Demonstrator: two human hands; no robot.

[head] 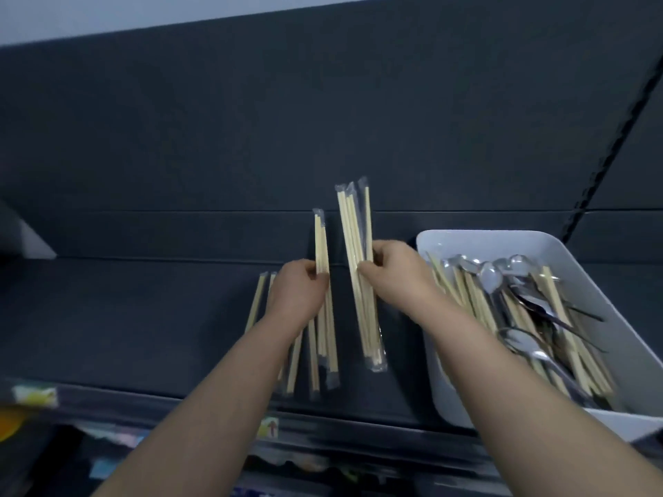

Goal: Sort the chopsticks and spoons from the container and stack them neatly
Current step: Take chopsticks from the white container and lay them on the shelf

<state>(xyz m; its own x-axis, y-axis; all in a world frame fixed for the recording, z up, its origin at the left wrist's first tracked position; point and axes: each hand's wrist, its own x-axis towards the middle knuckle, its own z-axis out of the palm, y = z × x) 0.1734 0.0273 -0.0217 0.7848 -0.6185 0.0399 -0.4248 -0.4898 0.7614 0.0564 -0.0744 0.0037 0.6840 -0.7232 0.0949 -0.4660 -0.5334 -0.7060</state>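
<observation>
Chopsticks in clear plastic sleeves, that's what I've got in both hands on my feed. The right hand (391,270) is clamped on a thick bundle of chopsticks (353,227), thumb and curled fingers gripping it near the middle, tips pointing away from me. Just to its left, the left hand (297,292) pinches a thinner pack (321,245), held nearly upright. The two hands are close together but not touching. Under the left wrist I see a pile (293,367) of wrapped pairs lying roughly side by side on the dark worktop (143,317). Off to the right sits the white container (502,242), close beside the right forearm, with metal spoons (491,278) and unsorted chopsticks (554,299) jumbled inside. The near edge of the picture is blurred.
</observation>
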